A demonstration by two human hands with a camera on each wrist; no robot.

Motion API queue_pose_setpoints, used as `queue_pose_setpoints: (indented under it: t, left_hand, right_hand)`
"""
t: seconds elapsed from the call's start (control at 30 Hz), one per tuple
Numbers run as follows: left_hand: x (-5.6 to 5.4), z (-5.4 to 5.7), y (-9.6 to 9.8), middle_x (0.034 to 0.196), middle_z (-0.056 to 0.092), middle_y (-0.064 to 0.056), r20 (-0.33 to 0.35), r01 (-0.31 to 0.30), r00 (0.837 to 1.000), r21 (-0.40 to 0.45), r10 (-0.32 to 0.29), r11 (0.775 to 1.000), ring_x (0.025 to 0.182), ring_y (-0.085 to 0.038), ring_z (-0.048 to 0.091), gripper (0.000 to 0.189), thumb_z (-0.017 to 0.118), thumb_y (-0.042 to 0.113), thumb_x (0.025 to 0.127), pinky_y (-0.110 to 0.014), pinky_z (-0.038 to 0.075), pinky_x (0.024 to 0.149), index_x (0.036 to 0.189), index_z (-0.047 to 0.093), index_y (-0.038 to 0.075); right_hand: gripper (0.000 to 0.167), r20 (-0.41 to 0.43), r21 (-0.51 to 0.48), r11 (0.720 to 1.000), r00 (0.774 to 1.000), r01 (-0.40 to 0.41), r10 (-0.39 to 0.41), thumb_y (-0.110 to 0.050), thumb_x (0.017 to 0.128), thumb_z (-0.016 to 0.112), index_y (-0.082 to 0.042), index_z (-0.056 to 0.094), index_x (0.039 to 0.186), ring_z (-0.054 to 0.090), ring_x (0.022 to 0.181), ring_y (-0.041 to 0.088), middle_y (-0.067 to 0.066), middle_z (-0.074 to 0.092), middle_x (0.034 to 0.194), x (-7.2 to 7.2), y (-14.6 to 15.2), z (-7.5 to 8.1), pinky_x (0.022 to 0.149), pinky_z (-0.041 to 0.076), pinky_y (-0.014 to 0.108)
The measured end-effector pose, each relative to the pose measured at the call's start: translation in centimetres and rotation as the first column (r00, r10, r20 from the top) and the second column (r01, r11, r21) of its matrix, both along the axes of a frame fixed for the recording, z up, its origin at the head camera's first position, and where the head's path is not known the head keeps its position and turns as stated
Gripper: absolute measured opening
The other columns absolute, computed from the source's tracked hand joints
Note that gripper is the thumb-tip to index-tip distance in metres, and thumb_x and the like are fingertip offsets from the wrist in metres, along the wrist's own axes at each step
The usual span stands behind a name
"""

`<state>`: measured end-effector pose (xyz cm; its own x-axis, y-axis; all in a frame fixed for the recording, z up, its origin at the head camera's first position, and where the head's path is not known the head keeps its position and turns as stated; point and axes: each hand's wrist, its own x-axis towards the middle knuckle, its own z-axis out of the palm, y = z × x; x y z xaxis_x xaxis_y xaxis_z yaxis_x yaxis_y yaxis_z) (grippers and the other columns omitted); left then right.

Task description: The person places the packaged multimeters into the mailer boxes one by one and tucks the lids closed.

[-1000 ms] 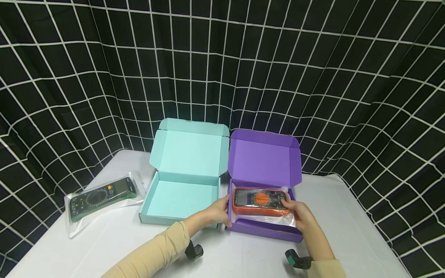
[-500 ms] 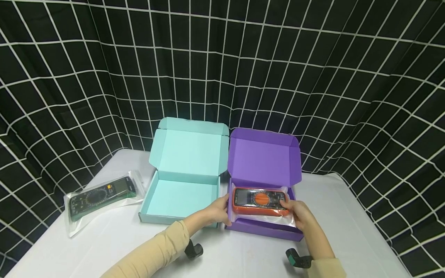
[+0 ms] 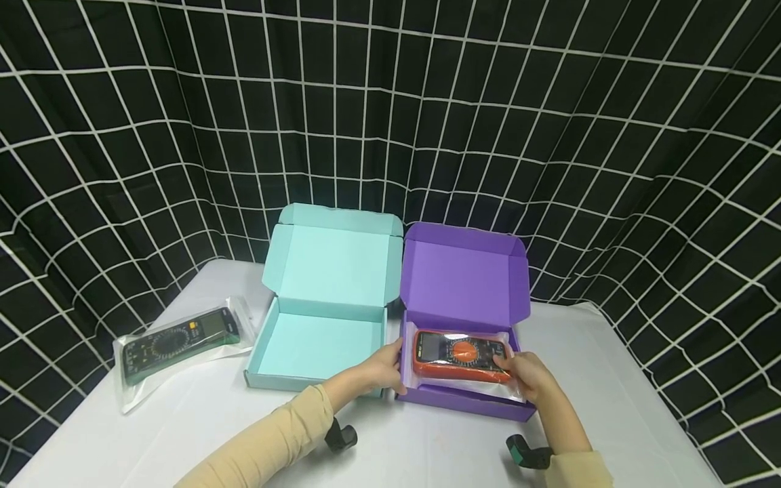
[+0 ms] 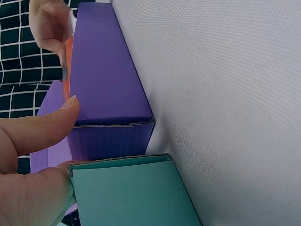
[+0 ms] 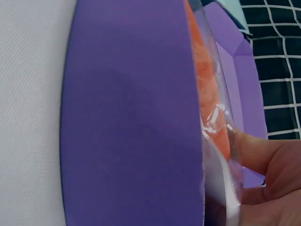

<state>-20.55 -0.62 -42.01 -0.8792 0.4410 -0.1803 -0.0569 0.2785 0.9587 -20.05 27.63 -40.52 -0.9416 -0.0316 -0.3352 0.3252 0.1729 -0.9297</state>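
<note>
An orange multimeter [image 3: 462, 356] in a clear plastic bag lies in the open purple box [image 3: 465, 401], its right end a little over the front part. My right hand [image 3: 529, 374] grips the bagged multimeter at its right end, thumb on top; the hidden fingers are beneath. At the purple box's left wall, my left hand [image 3: 383, 369] holds the edge. In the left wrist view its thumb [image 4: 51, 123] lies at the purple rim, with the other fingers partly hidden between the two boxes. The right wrist view shows the orange side [image 5: 207, 80] rising above the purple wall.
An open teal box [image 3: 317, 346] stands beside the purple one on the left. Farther left lies a bagged green-and-black multimeter [image 3: 177, 346]. Black gridded cloth [image 3: 390, 108] hangs behind the white table [image 3: 439, 451].
The orange multimeter has shifted slightly to the right inside the purple box, together with my right hand. My left hand stays at the box wall.
</note>
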Motion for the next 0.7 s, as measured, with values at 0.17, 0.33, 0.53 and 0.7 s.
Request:
queue_pose_setpoints:
  t: [0.17,0.33,0.53,0.7]
  left_hand:
    - [0.0,0.1,0.0,0.151,0.024,-0.033,0.002,0.004,1.000,0.016,-0.004,1.000,0.137,-0.045,0.031,0.103,0.067,-0.029,0.063,-0.045,0.039,0.107,0.149,0.011,-0.014]
    - [0.0,0.1,-0.1,0.150,0.026,-0.034,-0.004,0.011,1.000,0.022,-0.011,1.000,0.136,-0.045,0.032,0.103,0.066,-0.030,0.063,-0.046,0.040,0.106,0.149,0.011,-0.014]
    - [-0.1,0.1,-0.1,0.151,0.026,-0.033,0.006,0.002,1.000,0.009,-0.002,1.000,0.136,-0.045,0.032,0.104,0.067,-0.029,0.063,-0.045,0.040,0.106,0.149,0.011,-0.014]
    - [-0.1,0.1,0.0,0.152,0.024,-0.032,0.007,-0.001,1.000,0.003,0.001,1.000,0.137,-0.044,0.031,0.104,0.067,-0.029,0.064,-0.045,0.039,0.108,0.149,0.011,-0.013]
  right_hand:
    - [0.014,-0.016,0.093,0.996,1.000,0.017,-0.016,-0.004,0.096,0.053,0.009,0.048,0.090,0.043,0.042,0.004,-0.001,0.052,0.059,0.2,-0.4,0.1,0.038,0.037,0.012]
    - [0.021,-0.028,0.167,0.985,0.998,0.053,-0.049,-0.003,0.096,0.053,0.016,0.045,0.098,0.042,0.043,0.006,0.001,0.051,0.060,0.1,-0.8,0.2,0.039,0.037,0.013]
    - [0.037,-0.061,0.237,0.964,0.992,0.121,-0.110,0.002,0.093,0.056,0.027,0.041,0.115,0.053,0.059,0.010,0.012,0.058,0.075,-0.5,-1.3,0.0,0.048,0.046,0.015]
    - [0.044,-0.123,0.348,0.922,0.983,0.170,-0.135,0.003,0.090,0.058,0.029,0.042,0.121,0.057,0.081,0.024,0.031,0.058,0.098,-0.8,-1.8,-0.5,0.060,0.049,0.018]
